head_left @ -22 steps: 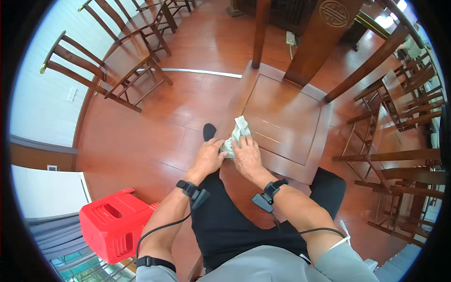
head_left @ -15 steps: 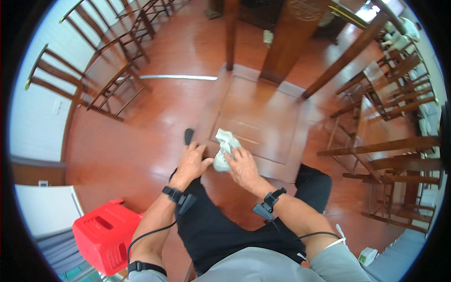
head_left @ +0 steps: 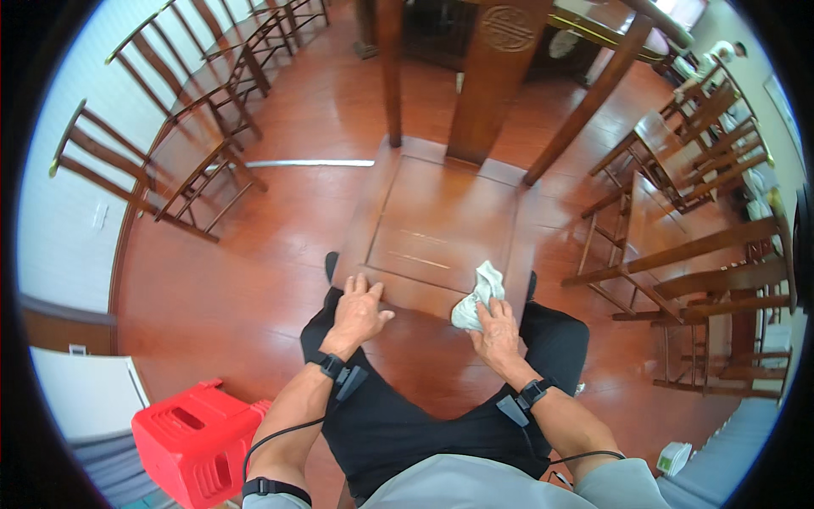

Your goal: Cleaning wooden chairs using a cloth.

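A brown wooden chair (head_left: 449, 220) stands in front of me, its seat toward my knees and its carved backrest at the far side. My right hand (head_left: 498, 335) presses a crumpled white cloth (head_left: 476, 297) onto the seat's near right corner, fingers closed over it. At the near left corner, my left hand (head_left: 358, 314) rests on the seat edge with its fingers spread and nothing in them. Two pale streaks show on the seat panel between the hands.
A red plastic stool (head_left: 199, 441) lies at my lower left. Wooden chairs line the left wall (head_left: 182, 161) and several more stand at the right (head_left: 653, 220). Far right, a person (head_left: 716, 59) is bending. A dark cabinet (head_left: 437, 38) stands beyond the backrest.
My right hand has slid the cloth rightward along the seat's near edge, away from my left hand. The left hand has shifted slightly and stays at the near left corner.
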Tool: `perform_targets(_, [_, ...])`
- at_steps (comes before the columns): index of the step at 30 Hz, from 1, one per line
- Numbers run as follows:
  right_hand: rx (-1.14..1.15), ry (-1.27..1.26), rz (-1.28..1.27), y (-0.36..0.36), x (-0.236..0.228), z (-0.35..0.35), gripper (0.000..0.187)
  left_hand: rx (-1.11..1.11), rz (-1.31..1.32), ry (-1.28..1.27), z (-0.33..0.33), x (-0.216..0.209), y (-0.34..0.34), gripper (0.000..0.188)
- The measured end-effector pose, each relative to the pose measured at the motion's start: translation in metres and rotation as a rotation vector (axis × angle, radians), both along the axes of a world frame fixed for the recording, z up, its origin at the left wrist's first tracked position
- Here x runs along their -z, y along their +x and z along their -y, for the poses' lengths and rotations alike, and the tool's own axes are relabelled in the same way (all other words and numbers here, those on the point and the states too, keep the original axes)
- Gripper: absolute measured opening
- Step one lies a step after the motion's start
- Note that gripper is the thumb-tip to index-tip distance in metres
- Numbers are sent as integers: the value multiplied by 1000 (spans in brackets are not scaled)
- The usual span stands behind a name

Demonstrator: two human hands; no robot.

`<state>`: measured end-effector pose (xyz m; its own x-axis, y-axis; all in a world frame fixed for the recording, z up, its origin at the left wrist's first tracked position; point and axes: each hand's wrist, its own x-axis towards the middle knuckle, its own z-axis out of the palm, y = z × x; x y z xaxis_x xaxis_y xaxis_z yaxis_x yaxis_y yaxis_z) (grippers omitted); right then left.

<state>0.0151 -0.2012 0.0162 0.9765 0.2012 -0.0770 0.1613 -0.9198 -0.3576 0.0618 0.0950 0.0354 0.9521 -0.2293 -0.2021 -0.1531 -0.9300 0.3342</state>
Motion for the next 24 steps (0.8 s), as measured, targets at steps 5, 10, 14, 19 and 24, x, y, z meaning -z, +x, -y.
perform_targets(5, [-121, -1, 46, 35, 6, -51, 60, -10, -92, -203, -9, -24, -12, 60])
perform_targets(10, [-273, 103, 104, 91, 19, -136, 58, -55, -59, -261, -38, -36, -19, 57])
perform_targets(14, [-277, 202, 227, 123, 33, -184, 60, -130, -71, -332, -55, -33, -17, 55])
perform_targets(19, [-410, 205, 143, 144, 23, -172, 59, -106, -96, -422, -41, -29, -2, 50])
perform_targets(24, [-343, 111, 99, 142, 20, -125, 62, -18, -100, -509, 2, -40, -6, 47])
